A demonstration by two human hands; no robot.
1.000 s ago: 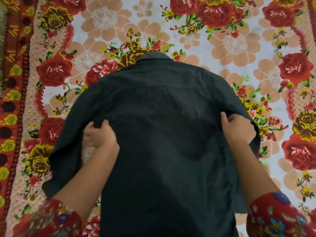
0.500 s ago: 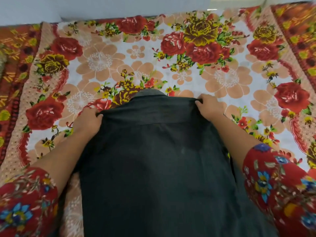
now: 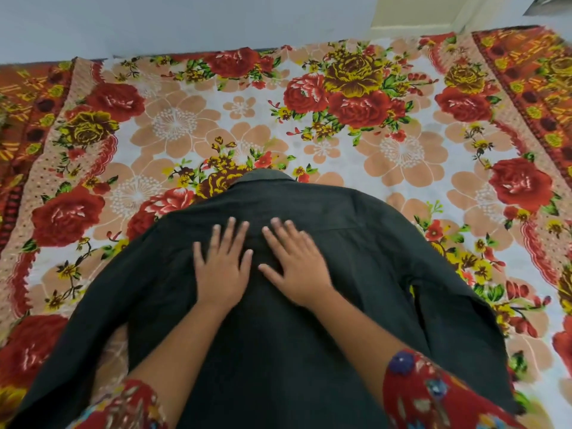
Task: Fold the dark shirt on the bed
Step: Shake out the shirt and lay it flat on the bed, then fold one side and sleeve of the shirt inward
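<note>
The dark shirt [image 3: 356,243] lies back side up on the bed, its collar pointing away from me and both sleeves spread out to the sides. My left hand [image 3: 223,267] rests flat on the upper back of the shirt, fingers straight and spread. Just to the right of it, my right hand [image 3: 294,261] also lies flat on the cloth with its fingers extended. The two hands sit side by side near the middle, just below the yoke seam. Neither hand holds any fabric.
The floral bedsheet [image 3: 402,150], red and peach, covers the bed all round the shirt. A pale wall [image 3: 185,20] runs along the far edge of the bed. My red flowered sleeves show at the bottom corners.
Both hands have let go of the shirt's shoulders and come together flat on its upper back. The sleeves now lie spread out to either side.
</note>
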